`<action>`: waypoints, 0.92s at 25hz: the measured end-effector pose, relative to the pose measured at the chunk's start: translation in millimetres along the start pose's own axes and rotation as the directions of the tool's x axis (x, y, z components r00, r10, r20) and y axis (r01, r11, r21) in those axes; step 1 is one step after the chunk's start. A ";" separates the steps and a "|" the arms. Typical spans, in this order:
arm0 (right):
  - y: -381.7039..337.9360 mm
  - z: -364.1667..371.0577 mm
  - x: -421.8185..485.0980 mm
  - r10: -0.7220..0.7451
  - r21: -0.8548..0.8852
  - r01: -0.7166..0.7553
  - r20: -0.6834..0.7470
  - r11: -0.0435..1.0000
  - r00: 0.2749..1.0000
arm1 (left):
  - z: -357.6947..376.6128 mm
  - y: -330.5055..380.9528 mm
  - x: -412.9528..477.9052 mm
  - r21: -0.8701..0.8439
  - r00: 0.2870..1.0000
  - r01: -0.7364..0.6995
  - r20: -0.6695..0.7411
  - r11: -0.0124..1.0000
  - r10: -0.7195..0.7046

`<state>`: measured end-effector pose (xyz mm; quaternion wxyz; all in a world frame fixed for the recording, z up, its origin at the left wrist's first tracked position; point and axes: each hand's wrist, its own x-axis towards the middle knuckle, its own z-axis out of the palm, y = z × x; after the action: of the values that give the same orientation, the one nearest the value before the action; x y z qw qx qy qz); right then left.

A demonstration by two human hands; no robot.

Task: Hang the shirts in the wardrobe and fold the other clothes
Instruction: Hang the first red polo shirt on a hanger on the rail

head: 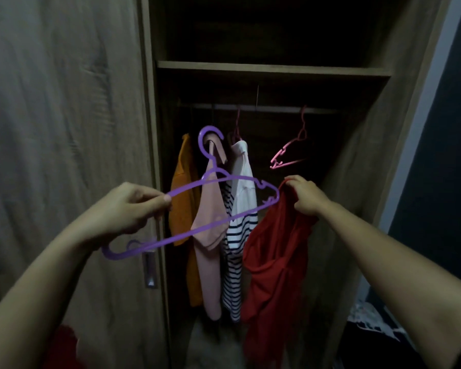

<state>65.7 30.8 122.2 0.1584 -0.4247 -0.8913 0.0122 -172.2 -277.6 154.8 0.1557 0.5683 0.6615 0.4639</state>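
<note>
Hanging in shadow inside the wardrobe (362, 145) beyond both hands, an orange garment (183, 187), a pink shirt (210, 214) and a white-and-striped shirt (240, 225) ran together at the top, their hangers mostly lost in the dark under the rail (272, 109). An empty pink hanger (288, 153) hung above the right hand (304, 195). A scrap of red cloth (61, 347) below the left forearm was cut off by the frame's edge, and patterned fabric (367, 315) below the right forearm was too dim to identify. The left hand (133, 206) pinched the upper bar of the purple hanger (240, 177) between thumb and curled fingers, holding it tilted between the two hands. The right hand gripped a bunched edge of the red shirt (274, 251), which drooped below it. The hanger's far end touched that fabric just beside the right hand, its tip partly hidden.
</note>
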 end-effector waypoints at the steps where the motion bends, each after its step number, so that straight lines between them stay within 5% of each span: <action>1: -9.1 -1.8 -3.6 -0.031 -0.008 0.031 -0.004 0.999 1.000 | 1.2 -1.5 -1.7 0.028 1.000 -0.025 0.007 0.999 0.025; 7: -80.7 -17.3 -17.4 -0.322 -0.016 0.321 -0.022 0.947 0.947 | 64.5 -42.2 16.0 0.370 0.935 -0.298 -0.070 0.880 0.347; 11: -96.1 -40.6 -34.4 -0.483 -0.096 0.474 -0.140 0.875 0.864 | 96.4 -79.3 14.8 0.147 0.845 -0.411 -0.310 0.900 0.436; 13: -93.5 -51.9 -36.4 -0.574 -0.229 0.526 -0.294 0.819 0.765 | 95.2 -76.0 13.8 0.089 0.790 -0.483 -0.385 0.871 0.477; 15: -90.3 -60.8 -30.6 -0.655 -0.393 0.525 -0.409 0.755 0.636 | 92.1 -71.2 18.8 0.336 0.677 -0.483 -0.442 0.809 0.588; 17: -87.9 -67.8 -25.5 -0.661 -0.443 0.494 -0.429 0.748 0.616 | 95.6 -69.7 22.7 0.630 0.485 -0.331 -0.525 0.703 0.699; 20: -81.5 -74.1 -24.5 -0.627 -0.407 0.477 -0.514 0.779 0.586 | 133.7 -90.7 10.8 0.772 0.251 -0.391 -0.434 0.501 0.865; 21: -79.3 -77.8 -26.6 -0.595 -0.363 0.473 -0.552 0.803 0.585 | 153.9 -102.7 4.7 0.789 0.280 -0.394 -0.386 0.472 0.879; 23: -75.4 -83.4 -30.0 -0.551 -0.293 0.478 -0.587 0.828 0.593 | 184.5 -113.0 -2.1 0.693 0.583 -0.325 -0.389 0.643 0.714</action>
<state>50.9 -49.6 205.1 0.4314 -0.1336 -0.8624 -0.2286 -104.9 -190.3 -31.4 -0.3986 0.5712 0.5676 0.4390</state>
